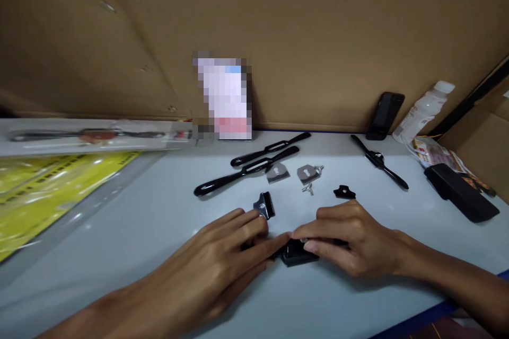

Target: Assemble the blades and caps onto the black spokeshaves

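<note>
The left hand (226, 251) grips the black tool (299, 257); the right hand (353, 238) pinches a small silver piece (304, 240) that could slip if tilted.

The left hand (226, 251) and the right hand (353, 238) cover most of the black piece (300, 258) between them, so its ends and how each hand grips it cannot be told. A speck of silver by the right thumb is too small to make out. Fingers of the left hand hide the lower end of a small black plate (264, 205). Pixelation masks the upright panel (230, 98). The wrapped tool (95, 136) is blurred; the left edge cuts off its wrapper and the yellow packet (51, 190). The print on the bottle (422, 112) is illegible.
</note>
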Demonstrator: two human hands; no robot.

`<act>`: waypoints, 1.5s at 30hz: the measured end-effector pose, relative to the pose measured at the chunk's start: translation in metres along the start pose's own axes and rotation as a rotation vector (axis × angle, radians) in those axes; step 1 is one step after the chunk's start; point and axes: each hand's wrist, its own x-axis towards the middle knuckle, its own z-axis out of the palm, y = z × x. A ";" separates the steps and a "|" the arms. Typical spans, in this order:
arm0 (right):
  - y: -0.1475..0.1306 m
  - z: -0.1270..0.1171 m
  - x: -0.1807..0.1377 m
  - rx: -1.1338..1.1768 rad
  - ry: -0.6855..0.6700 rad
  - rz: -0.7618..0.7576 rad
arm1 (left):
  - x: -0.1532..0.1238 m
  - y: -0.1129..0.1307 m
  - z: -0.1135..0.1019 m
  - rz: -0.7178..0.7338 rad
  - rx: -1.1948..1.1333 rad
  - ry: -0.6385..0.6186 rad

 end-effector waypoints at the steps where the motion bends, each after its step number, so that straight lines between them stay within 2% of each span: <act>1: 0.000 0.000 0.000 -0.011 -0.019 -0.014 | 0.001 0.000 -0.001 0.015 0.003 -0.014; 3: 0.001 0.000 0.000 -0.050 -0.042 -0.027 | 0.001 0.001 -0.002 0.029 0.011 -0.045; 9: 0.002 -0.003 0.000 -0.110 0.045 0.005 | 0.000 0.000 -0.003 0.008 0.026 -0.036; 13: 0.001 -0.006 -0.002 -0.102 -0.105 -0.036 | 0.003 -0.003 -0.004 0.044 -0.001 -0.018; 19: 0.010 -0.007 0.000 0.075 -0.211 0.073 | 0.003 -0.002 -0.004 0.020 -0.016 -0.024; 24: 0.017 0.000 0.003 0.197 -0.070 0.214 | 0.001 -0.001 -0.001 -0.036 -0.061 -0.022; 29: 0.012 0.002 0.006 0.264 0.015 0.180 | 0.000 -0.002 0.002 -0.006 -0.041 0.009; 32: 0.008 0.000 0.006 0.202 0.104 0.200 | 0.000 -0.002 0.001 -0.022 -0.027 -0.015; 35: 0.007 0.000 0.005 0.125 0.058 0.134 | -0.001 -0.001 0.001 -0.033 -0.024 -0.021; 39: 0.005 0.002 0.003 0.149 -0.012 0.041 | -0.001 -0.001 0.003 -0.042 -0.026 0.017; 45: 0.004 0.006 0.000 0.070 0.034 0.027 | 0.004 -0.003 -0.001 0.007 -0.017 0.032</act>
